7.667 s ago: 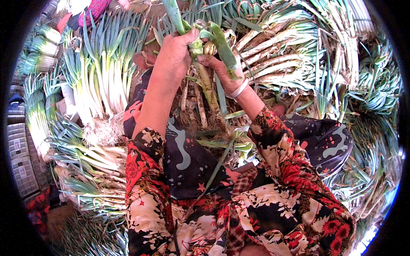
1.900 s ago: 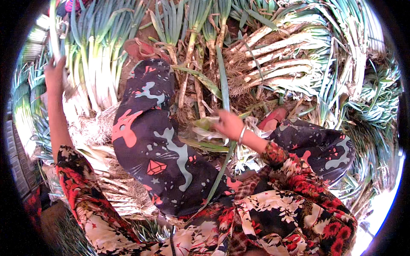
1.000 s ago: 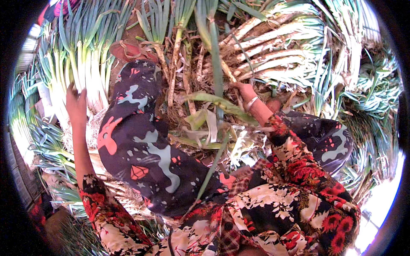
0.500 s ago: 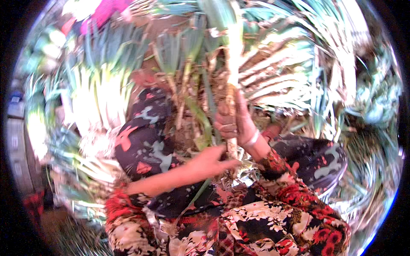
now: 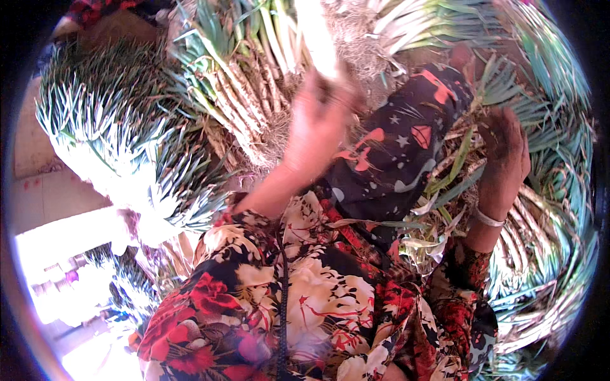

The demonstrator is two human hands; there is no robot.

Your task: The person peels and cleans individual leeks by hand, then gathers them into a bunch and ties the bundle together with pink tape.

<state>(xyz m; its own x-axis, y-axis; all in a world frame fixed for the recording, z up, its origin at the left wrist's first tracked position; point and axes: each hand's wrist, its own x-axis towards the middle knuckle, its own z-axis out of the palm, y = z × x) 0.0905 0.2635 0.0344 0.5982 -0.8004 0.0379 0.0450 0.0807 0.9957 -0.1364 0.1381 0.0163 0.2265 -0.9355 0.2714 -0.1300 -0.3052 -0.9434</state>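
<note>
Over the lap, left hand (image 5: 314, 124) grips a pale green-onion stalk (image 5: 316, 38) raised upright, blurred. Right hand (image 5: 505, 155) lies open on trimmed leaves (image 5: 445, 184) beside the patterned dark cloth (image 5: 394, 159).

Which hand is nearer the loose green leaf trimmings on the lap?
Right. The right hand rests on the leaf trimmings at their right edge; the left hand is raised up-left of them, holding a pale stalk.

Green-and-white spring onions (image 5: 241, 108), a black, red and cream floral sleeve (image 5: 267, 279), dark cloth (image 5: 394, 165) with orange shapes
</note>
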